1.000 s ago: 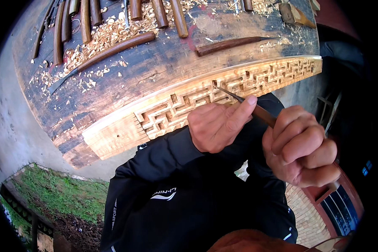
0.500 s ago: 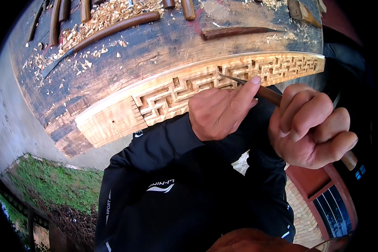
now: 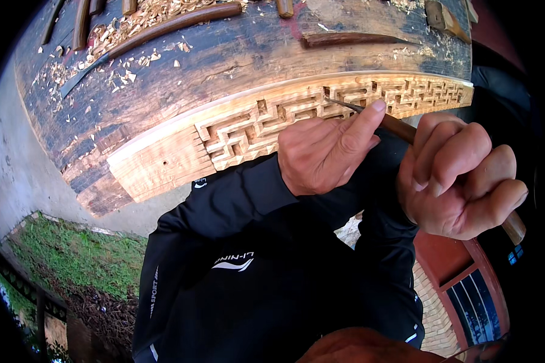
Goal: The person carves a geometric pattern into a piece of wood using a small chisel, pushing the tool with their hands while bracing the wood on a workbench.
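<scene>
- One carving chisel (image 3: 399,126) runs on a slant between both hands, its long axis going from lower right to upper left, with the thin metal tip pointing up and left into the carved board (image 3: 248,130)
- Its blade end touches a groove of the maze-like fret pattern near the middle of the board; the brown wooden handle passes through the right fist and its butt sticks out at the lower right
- The right hand (image 3: 460,178) is clenched round the handle, fingers curled over the top and knuckles toward the camera
- The left hand (image 3: 324,154) is loosely curled against the board's lower edge, its extended finger laid along the blade just behind the tip, gripping the chisel from that side
- Both forearms wear black sleeves (image 3: 236,206) and come up from the lower edge, the left crossing in front of the body
- The pale board lies along the near edge of a dark, worn worktop (image 3: 181,72), its long side running left to right and rising to the right
- Wood shavings (image 3: 133,27) are strewn at the worktop's far left, among several other wooden-handled tools (image 3: 169,27) lying well apart from the hands
</scene>
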The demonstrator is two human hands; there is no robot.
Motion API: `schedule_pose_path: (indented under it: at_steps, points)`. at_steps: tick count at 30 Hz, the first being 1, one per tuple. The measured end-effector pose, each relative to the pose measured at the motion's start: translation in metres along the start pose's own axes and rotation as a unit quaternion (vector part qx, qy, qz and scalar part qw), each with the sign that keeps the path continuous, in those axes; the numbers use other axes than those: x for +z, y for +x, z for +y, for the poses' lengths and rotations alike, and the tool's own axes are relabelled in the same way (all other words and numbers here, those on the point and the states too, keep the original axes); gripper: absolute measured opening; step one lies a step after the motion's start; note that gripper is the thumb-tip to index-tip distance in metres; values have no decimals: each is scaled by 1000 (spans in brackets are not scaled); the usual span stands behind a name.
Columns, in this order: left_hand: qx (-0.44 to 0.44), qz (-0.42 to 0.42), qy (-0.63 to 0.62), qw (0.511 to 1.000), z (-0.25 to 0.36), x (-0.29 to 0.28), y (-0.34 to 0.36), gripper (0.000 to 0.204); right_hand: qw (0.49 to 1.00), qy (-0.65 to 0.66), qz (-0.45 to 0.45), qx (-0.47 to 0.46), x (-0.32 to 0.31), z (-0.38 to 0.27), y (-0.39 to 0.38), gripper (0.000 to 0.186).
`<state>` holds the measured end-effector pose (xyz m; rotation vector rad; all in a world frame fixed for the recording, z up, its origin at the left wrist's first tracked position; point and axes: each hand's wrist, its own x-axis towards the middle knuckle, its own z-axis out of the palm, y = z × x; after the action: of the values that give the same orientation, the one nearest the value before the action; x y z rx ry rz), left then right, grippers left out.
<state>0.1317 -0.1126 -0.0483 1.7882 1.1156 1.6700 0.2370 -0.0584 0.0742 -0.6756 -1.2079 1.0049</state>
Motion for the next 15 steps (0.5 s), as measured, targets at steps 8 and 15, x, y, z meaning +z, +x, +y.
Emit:
schedule_pose_path:
  at_steps: [8, 15]
  points:
    - [-10, -5, -6, 1000, 0, -4, -5, 76, 994, -29, -103, 28, -3, 2, -1, 53]
    - [-27, -11, -12, 999, 5, -8, 1, 75, 988, -67, -140, 22, -4, -2, 0, 52]
